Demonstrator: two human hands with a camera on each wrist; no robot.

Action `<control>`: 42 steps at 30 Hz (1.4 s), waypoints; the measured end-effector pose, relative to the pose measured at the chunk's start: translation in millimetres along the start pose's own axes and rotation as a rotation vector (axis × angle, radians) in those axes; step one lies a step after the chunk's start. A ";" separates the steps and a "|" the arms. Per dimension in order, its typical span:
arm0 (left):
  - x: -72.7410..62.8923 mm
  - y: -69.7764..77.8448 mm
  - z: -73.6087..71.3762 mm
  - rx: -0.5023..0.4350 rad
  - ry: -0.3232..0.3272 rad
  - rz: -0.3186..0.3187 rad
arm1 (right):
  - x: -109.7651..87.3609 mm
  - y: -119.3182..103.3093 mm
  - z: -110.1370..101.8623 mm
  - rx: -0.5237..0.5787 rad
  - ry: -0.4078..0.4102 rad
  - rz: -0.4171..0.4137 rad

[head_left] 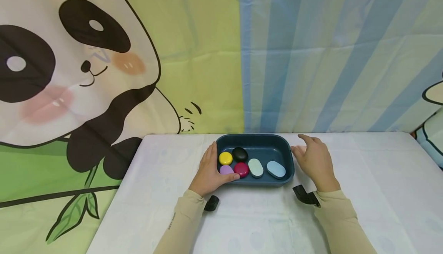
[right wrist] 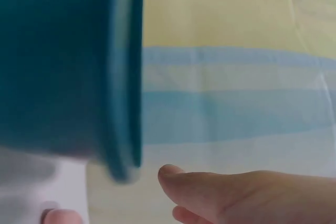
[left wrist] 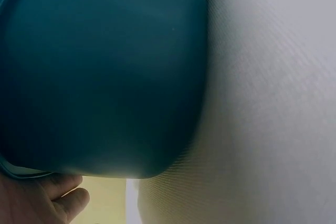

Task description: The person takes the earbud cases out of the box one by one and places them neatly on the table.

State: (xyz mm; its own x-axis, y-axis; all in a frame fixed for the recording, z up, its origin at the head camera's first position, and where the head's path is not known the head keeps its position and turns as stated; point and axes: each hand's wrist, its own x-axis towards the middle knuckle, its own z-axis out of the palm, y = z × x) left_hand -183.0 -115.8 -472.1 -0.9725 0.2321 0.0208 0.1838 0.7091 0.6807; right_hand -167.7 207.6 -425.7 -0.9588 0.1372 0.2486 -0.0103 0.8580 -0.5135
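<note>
A dark teal rectangular tray (head_left: 273, 150) sits on the white cloth. My left hand (head_left: 210, 171) grips its left end, fingers along the outer side and thumb over the front rim. Inside lie smooth pebble-like pieces: yellow (head_left: 225, 158), black (head_left: 240, 154), crimson (head_left: 241, 169), purple (head_left: 226, 169), pale green (head_left: 255, 168) and light blue (head_left: 276, 169). The thumb partly covers the purple one. My right hand (head_left: 316, 163) is at the tray's right end, fingers loosely bent and holding nothing. In the right wrist view, its thumb (right wrist: 210, 190) is apart from the tray wall (right wrist: 58, 66).
White cloth covers the table (head_left: 256, 223). Behind its back edge hangs a printed curtain with a panda (head_left: 100, 65) at left and blue stripes (head_left: 287, 54) at right. Black wrist pieces (head_left: 212, 203) sit by both sleeves.
</note>
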 end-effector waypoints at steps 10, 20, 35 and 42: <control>-0.4 0.1 -0.2 -0.006 0.000 0.005 | -9.4 -21.9 -10.9 0.002 -0.119 -0.085; -0.4 -0.4 -0.4 -0.003 0.003 0.017 | -16.5 -40.0 -5.9 -0.018 -0.206 -0.127; -0.4 -0.3 -0.6 0.007 0.000 0.017 | -22.3 -47.0 14.6 -0.113 -0.283 -0.180; -0.3 0.0 -1.0 0.009 -0.004 0.006 | -24.6 -48.4 21.5 -0.208 -0.263 -0.204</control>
State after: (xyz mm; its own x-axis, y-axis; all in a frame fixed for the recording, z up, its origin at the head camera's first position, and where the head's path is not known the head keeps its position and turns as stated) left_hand -182.8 -116.5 -471.3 -0.9708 0.2389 0.0216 0.1906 0.7136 0.6741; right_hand -149.7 152.0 -424.6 -0.9833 -0.1547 0.0957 -0.1763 0.9402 -0.2916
